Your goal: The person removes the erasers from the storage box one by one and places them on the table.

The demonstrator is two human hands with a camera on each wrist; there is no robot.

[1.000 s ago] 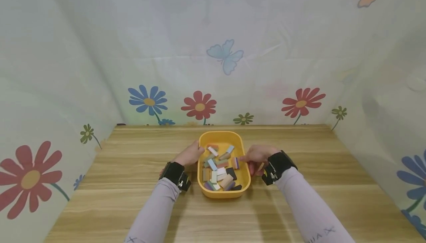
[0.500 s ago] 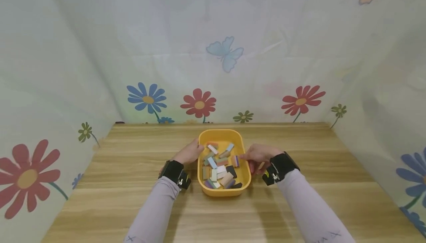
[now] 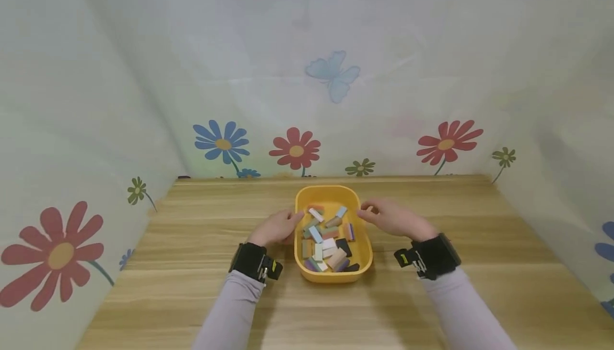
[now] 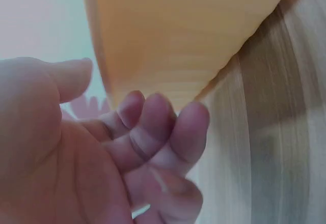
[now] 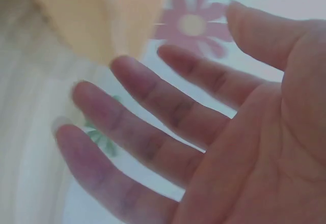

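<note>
A yellow plastic bin [image 3: 335, 278] stands on the table with small oblong blocks in it, among them white, light blue, tan, green and black ones. My left hand [image 3: 277, 226] is at the bin's left side, thumb close to the rim. In the left wrist view its fingers [image 4: 189, 132] bend loosely beside the bin's outer wall [image 4: 168, 35] and hold nothing. Across the bin, my right hand [image 3: 394, 218] reaches to the right rim with its fingertips. The right wrist view shows its fingers [image 5: 147, 137] spread and relaxed, with nothing in the palm.
The bin rests on a wood-grain table [image 3: 192, 296]. A pale curtain [image 3: 240, 73] printed with flowers and butterflies rises along the table's back and both sides. Each wrist wears a black strap [image 3: 437, 257].
My right hand has drawn back and lifted from the lower right side of the bin, and its fingers have loosened. The left hand stays beside the bin. The view has shifted slightly.
</note>
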